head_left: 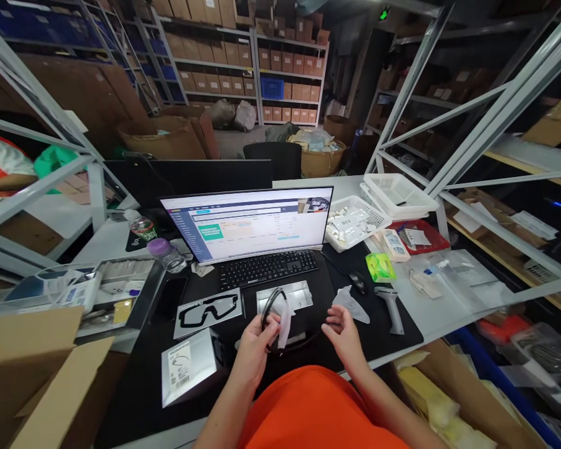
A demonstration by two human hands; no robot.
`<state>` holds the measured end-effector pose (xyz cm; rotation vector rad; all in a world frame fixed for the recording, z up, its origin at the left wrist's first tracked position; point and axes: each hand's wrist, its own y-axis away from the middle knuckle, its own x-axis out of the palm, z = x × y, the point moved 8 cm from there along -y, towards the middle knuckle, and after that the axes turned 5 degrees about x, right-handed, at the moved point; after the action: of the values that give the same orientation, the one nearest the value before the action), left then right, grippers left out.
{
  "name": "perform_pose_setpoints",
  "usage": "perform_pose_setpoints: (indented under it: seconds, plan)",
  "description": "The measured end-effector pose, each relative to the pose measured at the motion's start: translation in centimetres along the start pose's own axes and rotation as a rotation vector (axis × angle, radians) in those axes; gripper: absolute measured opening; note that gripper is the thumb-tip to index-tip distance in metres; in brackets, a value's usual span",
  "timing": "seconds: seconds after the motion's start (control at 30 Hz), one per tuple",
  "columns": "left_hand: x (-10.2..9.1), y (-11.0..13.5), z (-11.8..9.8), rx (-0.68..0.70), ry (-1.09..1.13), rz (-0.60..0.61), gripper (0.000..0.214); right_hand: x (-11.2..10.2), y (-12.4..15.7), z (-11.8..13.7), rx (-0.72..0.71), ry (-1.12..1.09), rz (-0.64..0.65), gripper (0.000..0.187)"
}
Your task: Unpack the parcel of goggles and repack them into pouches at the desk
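My left hand (257, 337) is closed on a thin black curved band (267, 304), partly wrapped in white film (285, 321). The band's exact kind is unclear; its lower part curves toward my right hand (343, 333), which holds nothing I can see, its fingers apart. Just beyond the left hand lies an open silver box tray (302, 295). A silver box (189, 368) with a printed label stands to the left, and behind it lies a flat card with a black goggle-shaped print (209, 313). A crumpled white plastic bag (350, 304) rests beyond my right fingers.
A monitor (252, 224) and black keyboard (268, 269) stand ahead. To the right are a mouse (358, 282), a barcode scanner (390, 308), a green packet (380, 267) and a filled white basket (355, 218). An open carton (51, 374) and a purple-lidded bottle (166, 254) are at left.
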<state>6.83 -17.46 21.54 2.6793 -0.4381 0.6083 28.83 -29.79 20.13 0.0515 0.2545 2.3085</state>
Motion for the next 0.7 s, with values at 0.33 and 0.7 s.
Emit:
perform_pose_setpoints:
  seconds: [0.33, 0.7]
  plan:
    - [2.5, 0.9, 0.9, 0.026, -0.367, 0.220, 0.030, 6.8, 1.2, 3.4, -0.029, 0.007, 0.923, 0.049]
    - [-2.2, -1.3, -2.4, 0.009, -0.196, -0.056, 0.042, -2.3, -8.1, -3.6, -0.268, 0.717, 0.180, 0.037]
